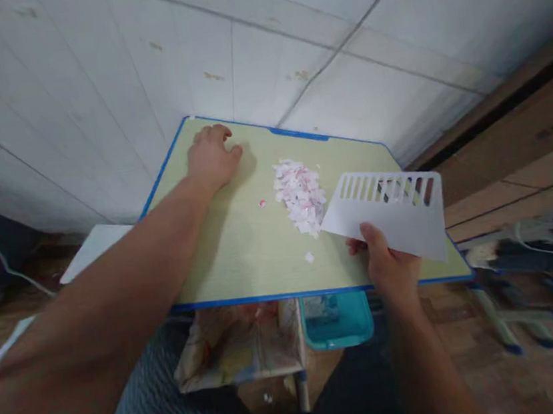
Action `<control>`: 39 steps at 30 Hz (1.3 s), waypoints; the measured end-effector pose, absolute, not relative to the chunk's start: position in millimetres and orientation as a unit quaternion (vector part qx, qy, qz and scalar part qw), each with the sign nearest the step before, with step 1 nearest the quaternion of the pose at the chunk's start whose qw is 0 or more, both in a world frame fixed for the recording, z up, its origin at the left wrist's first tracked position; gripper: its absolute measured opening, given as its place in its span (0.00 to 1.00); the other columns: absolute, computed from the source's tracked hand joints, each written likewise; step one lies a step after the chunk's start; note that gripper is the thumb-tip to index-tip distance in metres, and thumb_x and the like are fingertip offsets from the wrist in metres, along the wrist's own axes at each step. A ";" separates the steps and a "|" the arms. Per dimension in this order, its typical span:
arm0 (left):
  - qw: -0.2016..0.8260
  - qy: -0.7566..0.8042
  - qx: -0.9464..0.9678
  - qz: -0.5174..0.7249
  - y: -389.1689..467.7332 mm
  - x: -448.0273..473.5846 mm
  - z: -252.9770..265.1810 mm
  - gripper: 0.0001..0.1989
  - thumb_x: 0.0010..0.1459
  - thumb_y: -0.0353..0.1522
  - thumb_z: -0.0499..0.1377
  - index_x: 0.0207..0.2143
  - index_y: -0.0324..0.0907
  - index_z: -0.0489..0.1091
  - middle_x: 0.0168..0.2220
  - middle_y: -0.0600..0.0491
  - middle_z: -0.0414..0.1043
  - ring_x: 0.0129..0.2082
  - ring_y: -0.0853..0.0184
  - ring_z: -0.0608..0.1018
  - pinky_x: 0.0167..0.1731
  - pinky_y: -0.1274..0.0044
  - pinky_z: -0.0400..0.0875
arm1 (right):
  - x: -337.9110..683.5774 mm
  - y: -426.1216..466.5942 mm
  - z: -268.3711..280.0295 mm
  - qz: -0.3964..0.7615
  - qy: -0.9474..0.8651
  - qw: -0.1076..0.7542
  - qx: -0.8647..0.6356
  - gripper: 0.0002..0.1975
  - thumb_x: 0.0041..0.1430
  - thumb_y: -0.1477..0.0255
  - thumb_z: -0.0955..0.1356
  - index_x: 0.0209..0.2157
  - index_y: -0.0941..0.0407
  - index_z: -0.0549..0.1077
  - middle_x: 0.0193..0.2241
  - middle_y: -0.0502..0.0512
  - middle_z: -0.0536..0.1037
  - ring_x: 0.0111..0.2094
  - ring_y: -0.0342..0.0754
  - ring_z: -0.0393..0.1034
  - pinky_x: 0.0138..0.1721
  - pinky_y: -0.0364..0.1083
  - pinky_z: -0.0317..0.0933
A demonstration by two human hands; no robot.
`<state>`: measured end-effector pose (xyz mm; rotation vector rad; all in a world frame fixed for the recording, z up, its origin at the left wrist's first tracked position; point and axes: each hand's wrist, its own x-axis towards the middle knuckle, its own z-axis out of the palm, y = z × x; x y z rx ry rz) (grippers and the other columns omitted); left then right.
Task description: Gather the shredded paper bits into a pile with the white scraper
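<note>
My right hand (392,263) grips the lower edge of a flat white sheet (383,217) with a row of slots along its far side. The sheet's left corner reaches the edge of a heap of small whitish-pink scraps (300,194); whether it touches them I cannot tell. Over the far left of the yellow board (242,251), my left hand (214,155) is held with fingers loosely bent and thumb apart, holding nothing. One white scrap (309,256) lies nearer me, and a small reddish piece (262,203) is left of the heap.
The board has a blue rim and stands against a white panelled wall (197,55). Under its near edge are a turquoise bin (338,323) and an open, lined container (245,358). Brown cardboard (519,170) rises at the right.
</note>
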<state>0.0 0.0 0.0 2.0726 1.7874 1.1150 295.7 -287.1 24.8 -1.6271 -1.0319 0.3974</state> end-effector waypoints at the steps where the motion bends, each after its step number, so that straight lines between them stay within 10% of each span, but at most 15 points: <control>1: 0.093 0.598 0.700 0.380 0.6 -0.2 -0.8 0.18 0.72 0.34 0.67 0.62 0.48 0.78 0.62 0.42 0.80 0.69 0.48 0.78 0.76 0.56 0.73 | 296.5 -289.2 24.3 0.168 -0.442 0.553 -0.686 0.19 0.69 0.54 0.76 0.30 0.51 0.80 0.24 0.51 0.83 0.26 0.55 0.79 0.44 0.58 0.75; 39: 0.045 0.603 0.706 0.369 -26.7 -7.3 19.1 0.14 0.68 0.28 0.62 0.54 0.43 0.78 0.56 0.40 0.84 0.62 0.47 0.82 0.70 0.56 0.74 | 311.3 -291.1 10.5 0.344 -0.418 0.560 -0.627 0.14 0.57 0.57 0.74 0.23 0.48 0.74 0.18 0.51 0.77 0.20 0.50 0.69 0.26 0.50 0.71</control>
